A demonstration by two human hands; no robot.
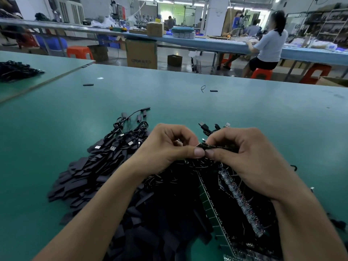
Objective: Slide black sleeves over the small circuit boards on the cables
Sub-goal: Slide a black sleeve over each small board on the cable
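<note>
Both hands meet above the middle of the green table. My right hand (246, 155) pinches a small circuit board (216, 146), held edge-on, with its thumb and fingers curled round it. My left hand (167, 146) pinches the board's left end with its thumb tip against the right thumb; whether a black sleeve sits between its fingers is hidden. A heap of flat black sleeves (88, 176) lies at the left under my left forearm. Strips of joined circuit boards (239, 196) and thin wires lie under my right hand.
Sleeved cables with USB plugs (130, 129) lie beyond the heap. Two loose black sleeves (88, 84) (213, 90) lie far out on the table. A second cable pile (17, 70) sits at far left. A person on a red stool (267, 46) works at another bench.
</note>
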